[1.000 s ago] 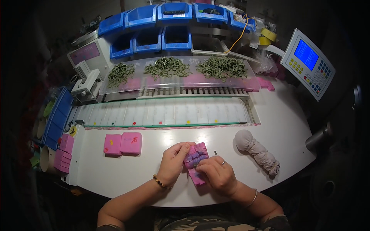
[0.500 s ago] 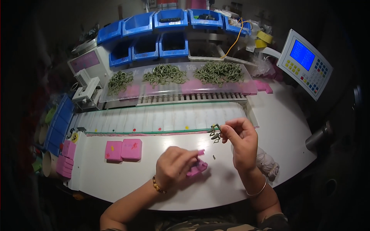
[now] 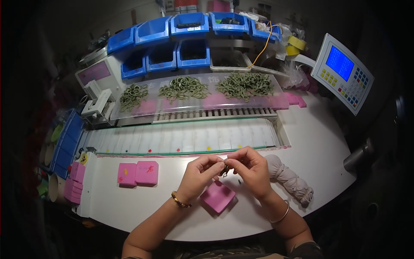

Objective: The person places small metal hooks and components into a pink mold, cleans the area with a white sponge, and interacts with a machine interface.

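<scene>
My left hand and my right hand meet above the white tabletop, fingertips pinched together. Between them is a small olive-green looped piece, mostly hidden by the fingers. Both hands are closed on it, and its exact shape is too small to make out. Just below lies a pink block with a hollow-looking upper face. A tiny dark bit rests on the table by my right hand.
Two pink blocks sit at the left. Behind runs a strip of white plates, then a clear sheet bearing heaps of olive-green rings. A rolled grey cloth lies right. Blue bins and a control panel stand beyond.
My left hand has let go of the pink block, which now lies on the table. My right hand has come down and left with the green piece, and both hands now touch it.
</scene>
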A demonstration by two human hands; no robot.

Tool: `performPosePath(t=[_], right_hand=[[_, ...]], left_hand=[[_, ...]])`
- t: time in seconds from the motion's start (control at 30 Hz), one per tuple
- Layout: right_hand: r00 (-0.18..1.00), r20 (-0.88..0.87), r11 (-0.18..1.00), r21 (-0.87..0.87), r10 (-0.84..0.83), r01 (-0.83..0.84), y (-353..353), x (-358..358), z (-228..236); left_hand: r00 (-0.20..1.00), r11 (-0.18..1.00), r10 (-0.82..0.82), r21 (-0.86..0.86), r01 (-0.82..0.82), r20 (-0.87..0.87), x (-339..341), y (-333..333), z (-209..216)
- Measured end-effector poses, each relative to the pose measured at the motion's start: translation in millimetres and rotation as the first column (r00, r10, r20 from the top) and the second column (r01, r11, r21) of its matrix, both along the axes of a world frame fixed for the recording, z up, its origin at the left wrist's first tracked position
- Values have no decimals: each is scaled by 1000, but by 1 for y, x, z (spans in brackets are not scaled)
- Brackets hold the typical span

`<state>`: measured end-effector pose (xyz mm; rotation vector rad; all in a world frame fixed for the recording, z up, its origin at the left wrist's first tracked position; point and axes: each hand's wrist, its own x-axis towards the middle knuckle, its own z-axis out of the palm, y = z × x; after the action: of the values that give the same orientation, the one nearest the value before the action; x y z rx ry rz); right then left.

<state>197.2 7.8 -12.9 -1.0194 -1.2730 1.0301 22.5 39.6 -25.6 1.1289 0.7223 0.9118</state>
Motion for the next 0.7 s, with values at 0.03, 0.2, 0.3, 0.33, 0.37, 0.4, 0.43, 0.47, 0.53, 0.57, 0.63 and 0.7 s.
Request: performPosePath(t=[0.03,0.2,0.3,0.33,0.37,0.4,0.43,0.47,0.53,0.57,0.63,0.7], right_hand=[[999,33,1000,28,9,-10,-2,-1,0],[962,266,987,160,-66,23,-2,3,6],[918,384,954,299,-104,-17,1,2,8],[866,465,903,427,-182,-40,4,2,6],[806,528,835,544,-269,-77,5,2,5],[783,548,832,550,-294,-73,2,-1,5],[783,549,832,549,-292,-75,3,-1,4],[737,583,804,588,-341,-94,3,0,1],[687,613,774,623,-390,-116,4,2,0],[649,641,767,627,-410,-136,3,3,2],[610,667,759,632,-428,-157,1,3,4],[573,708,765,610,-412,-205,-1,3,5]], left_hand=[[1000,1000,1,-4,-1,-2,0,0,-1],[1000,997,-24,-67,24,-2,-3,-3,2],[1000,998,-11,-67,12,10,-10,-1,-3],[999,997,-15,-70,18,33,-12,-1,-5],[999,997,-13,-69,15,34,-12,-1,-3],[1000,998,-19,-57,21,25,-12,-2,-1],[1000,999,-25,-45,26,15,-13,-3,0],[1000,999,-23,-46,24,16,-14,-4,0],[998,997,-60,-41,59,-32,-14,-3,-1],[998,997,-60,-42,59,-31,-14,-3,-1],[992,998,-40,37,45,-120,-14,-4,2],[967,948,61,317,22,-247,-13,-6,-1]])
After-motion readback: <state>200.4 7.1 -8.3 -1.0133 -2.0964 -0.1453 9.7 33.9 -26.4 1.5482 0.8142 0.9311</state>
